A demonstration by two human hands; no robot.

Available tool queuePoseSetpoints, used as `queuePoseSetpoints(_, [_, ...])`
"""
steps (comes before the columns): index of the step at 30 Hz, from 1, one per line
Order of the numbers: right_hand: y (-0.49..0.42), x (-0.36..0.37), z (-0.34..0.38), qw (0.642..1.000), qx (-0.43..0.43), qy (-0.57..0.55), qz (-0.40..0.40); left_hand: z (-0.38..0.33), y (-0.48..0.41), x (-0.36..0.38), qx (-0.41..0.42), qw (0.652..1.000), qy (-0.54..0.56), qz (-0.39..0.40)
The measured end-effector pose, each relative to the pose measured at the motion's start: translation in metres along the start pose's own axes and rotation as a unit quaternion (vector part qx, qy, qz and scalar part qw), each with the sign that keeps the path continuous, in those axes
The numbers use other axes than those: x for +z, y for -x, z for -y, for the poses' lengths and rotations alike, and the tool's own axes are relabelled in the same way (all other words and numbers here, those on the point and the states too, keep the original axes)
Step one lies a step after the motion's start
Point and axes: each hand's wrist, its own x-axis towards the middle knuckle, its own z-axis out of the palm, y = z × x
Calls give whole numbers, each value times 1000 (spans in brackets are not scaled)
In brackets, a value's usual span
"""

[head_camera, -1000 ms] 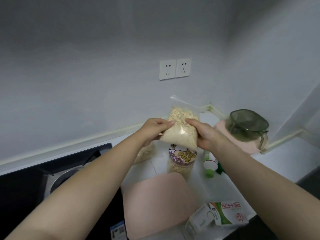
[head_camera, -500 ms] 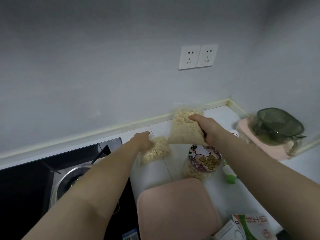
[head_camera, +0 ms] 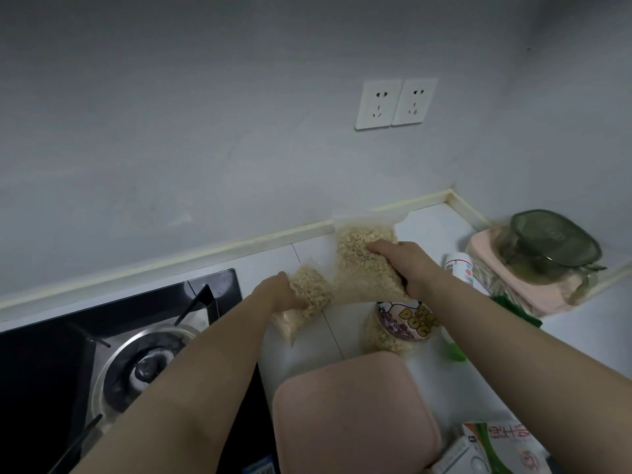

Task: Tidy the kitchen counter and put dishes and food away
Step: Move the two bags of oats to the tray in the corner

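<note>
My right hand (head_camera: 407, 265) grips a clear bag of pale oat-like flakes (head_camera: 359, 265), held near the back wall above the white counter (head_camera: 581, 323). My left hand (head_camera: 278, 295) grips a second, smaller bag of the same flakes (head_camera: 313, 289) lying on the counter just left of the first. Right below the big bag stands a clear jar with a cartoon dog lid (head_camera: 403, 323), filled with flakes. A pink rectangular lid or board (head_camera: 352, 419) lies in front of the jar.
A black gas hob with a burner (head_camera: 143, 357) fills the left side. At the right corner a green strainer bowl (head_camera: 550, 244) sits on a pink container (head_camera: 519, 285). A white bottle (head_camera: 460, 268), a green-capped item (head_camera: 455, 350) and a milk carton (head_camera: 502, 446) lie nearby.
My left hand let go of the large bag and dropped onto the smaller bag on the counter, gripping it. My right hand keeps the large bag, now lower and nearer the wall.
</note>
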Motion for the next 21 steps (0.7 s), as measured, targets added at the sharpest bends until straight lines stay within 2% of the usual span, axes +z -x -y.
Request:
queuePoseSetpoints(7, [21, -6, -5, 1000, -13, 1, -18, 5, 28, 7, -81, 988, 128, 33])
queuePoseSetpoints(9, [31, -7, -7, 1000, -16, -6, -17, 11, 34, 14, -75, 984, 158, 30])
queuePoseSetpoints(13, [47, -2, -12, 999, -27, -8, -29, 15, 52, 21, -9, 989, 148, -25])
queuePoseSetpoints(17, [63, 5, -21, 999, -35, -20, -30, 21, 71, 11, 32, 976, 191, -102])
queuePoseSetpoints(19, [70, 8, -24, 999, -36, -29, -29, 19, 81, 0, 38, 959, 245, -135])
queuePoseSetpoints(21, [78, 9, -28, 998, -42, -37, -27, 17, 95, -12, 38, 926, 345, -149])
